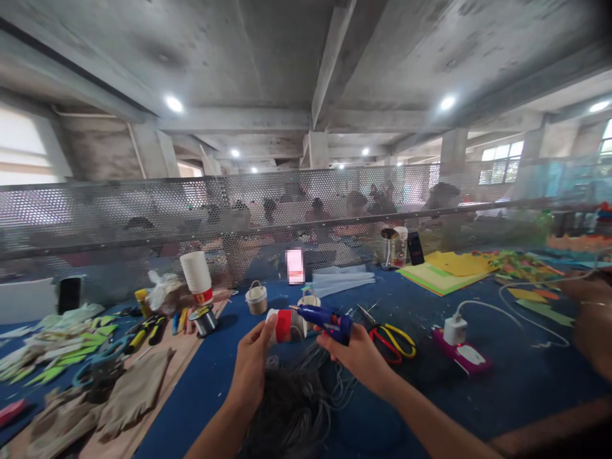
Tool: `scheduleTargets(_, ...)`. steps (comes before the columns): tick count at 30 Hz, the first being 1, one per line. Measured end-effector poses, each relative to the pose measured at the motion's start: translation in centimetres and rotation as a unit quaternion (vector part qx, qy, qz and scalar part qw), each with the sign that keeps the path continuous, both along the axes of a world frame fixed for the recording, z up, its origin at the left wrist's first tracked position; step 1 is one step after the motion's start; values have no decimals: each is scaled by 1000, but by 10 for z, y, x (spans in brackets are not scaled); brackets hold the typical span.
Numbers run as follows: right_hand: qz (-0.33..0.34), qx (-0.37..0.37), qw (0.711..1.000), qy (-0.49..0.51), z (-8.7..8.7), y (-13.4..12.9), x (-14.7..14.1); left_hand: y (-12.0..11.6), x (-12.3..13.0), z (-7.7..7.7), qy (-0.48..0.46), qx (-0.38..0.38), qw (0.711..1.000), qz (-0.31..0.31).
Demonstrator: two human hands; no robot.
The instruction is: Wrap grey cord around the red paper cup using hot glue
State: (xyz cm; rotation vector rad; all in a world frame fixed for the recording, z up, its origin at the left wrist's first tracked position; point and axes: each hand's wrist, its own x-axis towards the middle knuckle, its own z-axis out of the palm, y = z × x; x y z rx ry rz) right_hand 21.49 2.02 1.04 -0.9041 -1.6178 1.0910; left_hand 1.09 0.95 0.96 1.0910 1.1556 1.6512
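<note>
My left hand (254, 357) is closed around a paper cup (284, 326) with a red band, tipped on its side. Grey cord seems to cover part of the cup's far end. In my right hand (356, 357) is a blue glue gun (329, 320), its nozzle pointing left, close to the top of the cup. Whether the nozzle touches the cup I cannot tell. Below both hands lies a loose bundle of grey cord (291, 408). Just behind the cup stand a small cord-covered basket with a handle (257, 299) and another similar one (308, 299), partly hidden.
Red-and-yellow-handled scissors (394, 342) lie right of the glue gun, near a purple power strip (463, 352) with a white charger. Stacked paper cups (196, 275), a wire spool (205, 320) and gloves (136, 390) are at left. A perforated metal screen (268, 217) borders the back.
</note>
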Motion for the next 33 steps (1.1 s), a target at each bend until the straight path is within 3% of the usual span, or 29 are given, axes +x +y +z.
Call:
scheduleTargets(6, -29, 15, 999, -43, -11, -1, 8, 0, 2, -2, -6, -12, 1000, 8)
scheduleTargets(15, 17, 23, 997, -75, -11, -9, 9, 3, 0, -9, -3, 19, 1000, -4)
scheduleTargets(26, 0, 48, 996, -72, -26, -5, 6, -2, 1, -1, 37, 27, 998, 45)
scheduleTargets(33, -12, 68, 994, -85, -25, -7, 7, 1, 0, -3, 23, 21, 999, 37)
